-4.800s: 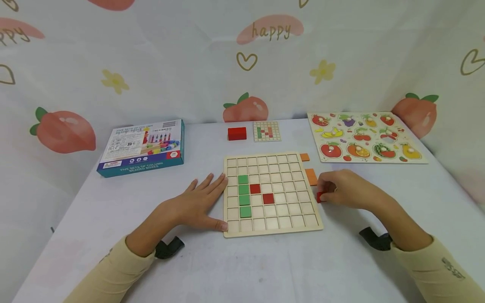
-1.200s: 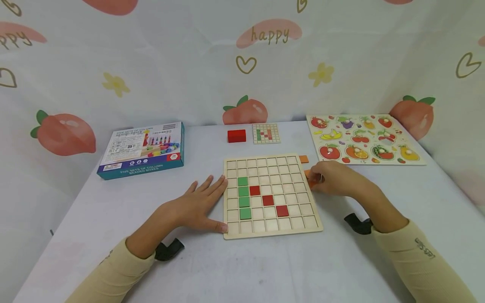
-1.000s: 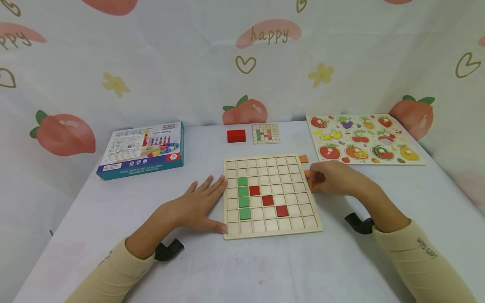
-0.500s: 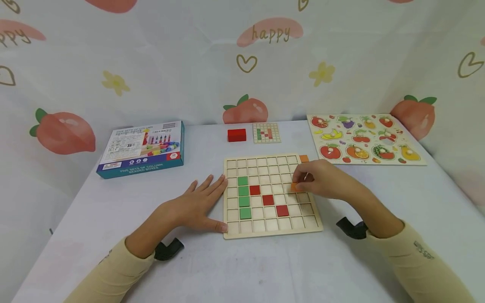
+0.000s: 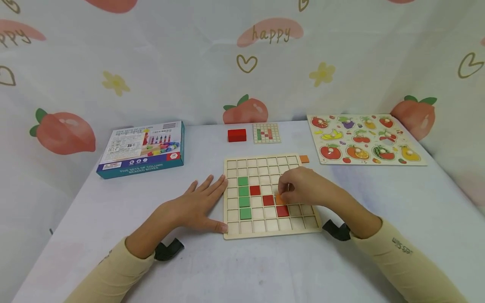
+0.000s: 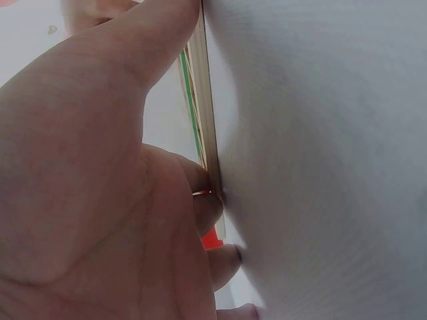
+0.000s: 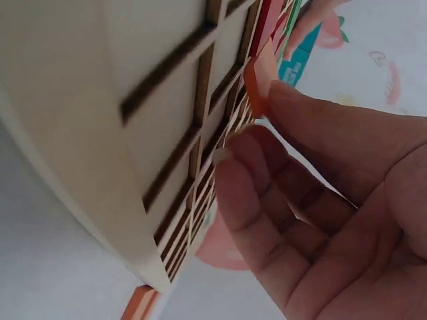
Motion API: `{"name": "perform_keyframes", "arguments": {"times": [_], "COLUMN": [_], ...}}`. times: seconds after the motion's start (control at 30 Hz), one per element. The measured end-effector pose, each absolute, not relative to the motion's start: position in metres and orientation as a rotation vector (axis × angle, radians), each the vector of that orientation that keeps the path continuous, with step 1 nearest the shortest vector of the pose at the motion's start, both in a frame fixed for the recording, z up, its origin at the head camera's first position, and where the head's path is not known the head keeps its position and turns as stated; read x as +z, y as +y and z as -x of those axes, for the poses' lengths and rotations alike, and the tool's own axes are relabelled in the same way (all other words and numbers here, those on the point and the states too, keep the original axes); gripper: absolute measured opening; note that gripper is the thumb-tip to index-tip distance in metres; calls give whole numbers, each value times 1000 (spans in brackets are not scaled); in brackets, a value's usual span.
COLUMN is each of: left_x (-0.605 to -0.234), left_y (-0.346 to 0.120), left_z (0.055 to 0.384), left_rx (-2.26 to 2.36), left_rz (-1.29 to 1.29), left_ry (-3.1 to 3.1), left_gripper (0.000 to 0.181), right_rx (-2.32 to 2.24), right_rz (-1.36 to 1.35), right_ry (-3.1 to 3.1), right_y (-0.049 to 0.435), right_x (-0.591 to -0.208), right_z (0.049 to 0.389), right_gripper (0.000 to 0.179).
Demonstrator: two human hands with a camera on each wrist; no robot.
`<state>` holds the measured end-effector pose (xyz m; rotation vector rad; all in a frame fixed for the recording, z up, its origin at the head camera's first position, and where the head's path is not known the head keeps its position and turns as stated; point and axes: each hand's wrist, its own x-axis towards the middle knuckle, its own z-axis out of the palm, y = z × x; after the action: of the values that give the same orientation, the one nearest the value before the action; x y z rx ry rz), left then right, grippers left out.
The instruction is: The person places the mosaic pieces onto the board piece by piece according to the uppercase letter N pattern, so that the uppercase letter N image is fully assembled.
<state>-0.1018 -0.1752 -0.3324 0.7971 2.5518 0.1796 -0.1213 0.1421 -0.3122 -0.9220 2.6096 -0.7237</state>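
My right hand [image 5: 305,185] pinches an orange square tile [image 5: 281,200] over the wooden grid board [image 5: 273,234]. In the right wrist view the orange tile [image 7: 261,79] is tilted between thumb and fingertips, close over the board. It overlaps a cell right of the middle red tile [image 5: 267,200] and behind the nearest red tile [image 5: 282,211]. Another red tile [image 5: 255,190] lies further back. Several green tiles [image 5: 244,202] form a column at the left. My left hand [image 5: 197,206] lies with fingers spread, its thumb and fingertips against the board's left edge.
A loose orange tile [image 5: 305,159] lies off the board's far right corner. Behind stand a red block [image 5: 236,135] and a small pattern card [image 5: 267,133]. A boxed toy set [image 5: 142,149] lies at back left, a fruit knob puzzle [image 5: 365,139] at back right.
A third red tile has been set on the board. My right hand then picked up an orange tile beside the board and carried it left over the grid. The left hand stays put.
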Motion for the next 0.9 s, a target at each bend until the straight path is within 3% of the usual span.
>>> {"name": "perform_keyframes", "arguments": {"times": [0.27,0.6,0.9], "left_x": [-333,-332,-333], "left_y": [-175,-175,-175], "left_z": [102,102,102], "left_rx": [187,187,171], "left_rz": [-805,-805,-800], "left_ry": [2553,2554,2557], "left_gripper": [124,124,124], "right_rx": [-695,-639,-511], "right_rz": [956,711,559], "right_ry": [2667,2793,2769], "right_y": [152,190,204], "right_x": [-311,-298,-308], "right_z": [125,140,154], "right_gripper": [10,9,26]}}
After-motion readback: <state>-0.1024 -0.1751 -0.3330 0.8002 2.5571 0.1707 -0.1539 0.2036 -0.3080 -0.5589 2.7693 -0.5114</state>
